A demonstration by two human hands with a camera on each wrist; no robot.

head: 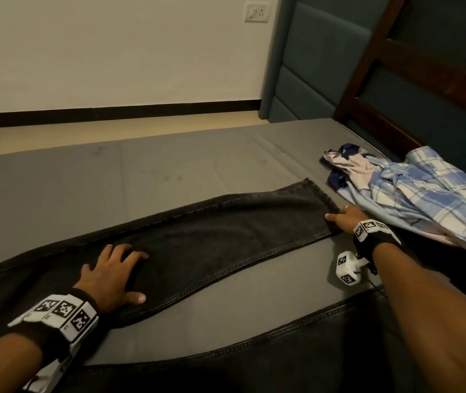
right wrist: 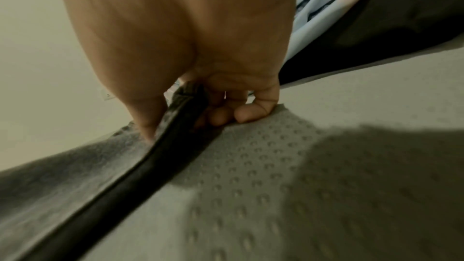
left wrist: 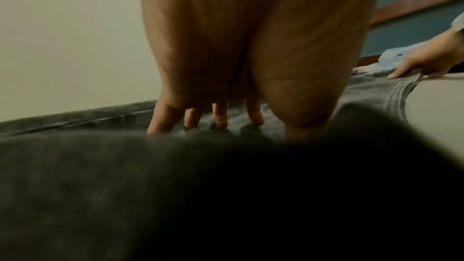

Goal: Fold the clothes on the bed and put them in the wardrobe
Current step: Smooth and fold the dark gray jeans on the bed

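A: What clothes are on the bed (head: 169, 165)?

B: Dark grey jeans (head: 226, 228), laid flat. One leg stretches across the mattress towards the headboard end, its hem close to the other clothes. The second leg lies along the near edge, apart from the first.

A: And those other clothes?

B: A blue-and-white plaid shirt (head: 430, 199), crumpled, near the headboard-end corner. A navy and pale pink garment (head: 348, 165) is bunched beside it, partly beneath the shirt.

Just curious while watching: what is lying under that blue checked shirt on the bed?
A pale pink and navy garment pokes out from under the blue checked shirt, on the grey mattress. How far it extends beneath is covered.
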